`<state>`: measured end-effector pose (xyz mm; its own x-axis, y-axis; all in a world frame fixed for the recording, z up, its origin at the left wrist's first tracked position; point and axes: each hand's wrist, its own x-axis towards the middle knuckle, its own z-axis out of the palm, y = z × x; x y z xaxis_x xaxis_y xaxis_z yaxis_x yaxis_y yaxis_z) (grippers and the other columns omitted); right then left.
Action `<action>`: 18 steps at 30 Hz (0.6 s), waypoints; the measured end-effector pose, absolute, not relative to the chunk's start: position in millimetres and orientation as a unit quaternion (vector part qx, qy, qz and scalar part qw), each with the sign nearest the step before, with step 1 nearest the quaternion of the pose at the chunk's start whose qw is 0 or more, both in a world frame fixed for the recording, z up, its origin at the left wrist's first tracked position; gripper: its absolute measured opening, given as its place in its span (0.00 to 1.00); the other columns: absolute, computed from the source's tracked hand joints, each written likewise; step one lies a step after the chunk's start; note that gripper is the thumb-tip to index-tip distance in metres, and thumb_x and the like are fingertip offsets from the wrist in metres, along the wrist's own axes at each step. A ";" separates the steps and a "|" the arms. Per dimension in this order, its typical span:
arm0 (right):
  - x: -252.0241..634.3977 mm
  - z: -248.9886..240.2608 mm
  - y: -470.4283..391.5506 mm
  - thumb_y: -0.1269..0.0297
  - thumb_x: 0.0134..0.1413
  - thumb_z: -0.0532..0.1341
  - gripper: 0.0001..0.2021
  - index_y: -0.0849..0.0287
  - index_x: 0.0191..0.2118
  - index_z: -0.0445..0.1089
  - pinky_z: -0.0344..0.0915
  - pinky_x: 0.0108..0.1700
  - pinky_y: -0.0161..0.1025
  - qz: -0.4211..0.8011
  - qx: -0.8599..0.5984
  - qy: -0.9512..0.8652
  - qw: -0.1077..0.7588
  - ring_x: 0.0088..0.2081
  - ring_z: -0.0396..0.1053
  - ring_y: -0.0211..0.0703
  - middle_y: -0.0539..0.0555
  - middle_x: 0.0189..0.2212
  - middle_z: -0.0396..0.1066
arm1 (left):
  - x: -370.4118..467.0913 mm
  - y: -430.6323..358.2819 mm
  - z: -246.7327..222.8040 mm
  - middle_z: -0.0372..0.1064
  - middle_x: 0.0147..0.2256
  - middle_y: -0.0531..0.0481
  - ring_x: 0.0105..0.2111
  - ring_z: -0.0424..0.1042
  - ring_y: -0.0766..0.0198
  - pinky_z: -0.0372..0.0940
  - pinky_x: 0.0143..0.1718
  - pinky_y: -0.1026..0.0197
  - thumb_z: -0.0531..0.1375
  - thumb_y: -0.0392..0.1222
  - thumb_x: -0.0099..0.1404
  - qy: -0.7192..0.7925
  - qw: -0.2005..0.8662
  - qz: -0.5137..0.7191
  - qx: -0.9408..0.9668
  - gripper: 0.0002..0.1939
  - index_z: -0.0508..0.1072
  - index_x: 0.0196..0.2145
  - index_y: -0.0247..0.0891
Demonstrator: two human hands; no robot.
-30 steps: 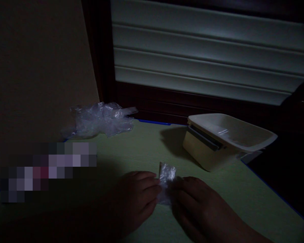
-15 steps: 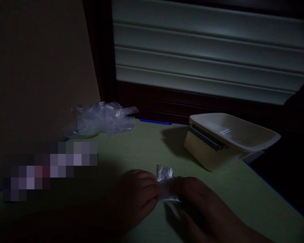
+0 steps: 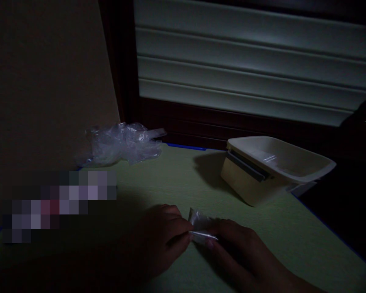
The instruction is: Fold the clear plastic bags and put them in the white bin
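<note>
Clear film (image 3: 197, 219) sat pinched between left hand (image 3: 172, 236) and right hand (image 3: 242, 246).
I had it at 3 o'clock from the left, 10 from the right, thumb and fingers of each closed on it. Green tabletop (image 3: 171, 183) ran out to the blue edge (image 3: 186, 147) at 12; tub (image 3: 244, 185) stood at 2, crumpled plastic (image 3: 125, 144) at 11.
</note>
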<state>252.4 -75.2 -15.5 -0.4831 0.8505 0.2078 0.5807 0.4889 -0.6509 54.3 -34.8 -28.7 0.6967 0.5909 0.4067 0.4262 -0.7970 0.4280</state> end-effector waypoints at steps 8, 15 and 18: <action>250.9 -22.9 -69.6 0.65 0.57 0.52 0.08 0.60 0.33 0.66 0.56 0.23 0.30 0.333 -0.460 -0.774 0.279 0.23 0.61 0.35 0.50 0.23 0.67 | 57.5 -40.7 -35.0 0.67 0.25 0.54 0.25 0.65 0.66 0.56 0.27 0.66 0.55 0.37 0.60 0.374 0.222 0.276 0.857 0.06 0.72 0.32 0.38; 251.8 -26.3 -67.6 0.67 0.57 0.53 0.05 0.59 0.34 0.65 0.54 0.22 0.29 0.348 -0.454 -0.769 0.286 0.22 0.60 0.33 0.47 0.22 0.65 | 58.4 -40.6 -43.0 0.66 0.24 0.55 0.27 0.65 0.65 0.59 0.31 0.63 0.55 0.34 0.58 0.396 0.190 0.302 0.846 0.16 0.69 0.45 0.40; 251.9 -24.3 -66.5 0.69 0.57 0.52 0.06 0.59 0.34 0.67 0.59 0.29 0.31 0.322 -0.445 -0.789 0.274 0.27 0.64 0.35 0.50 0.27 0.68 | 57.9 -39.7 -41.1 0.67 0.27 0.52 0.30 0.65 0.62 0.59 0.35 0.59 0.57 0.34 0.57 0.389 0.124 0.289 0.866 0.16 0.68 0.45 0.37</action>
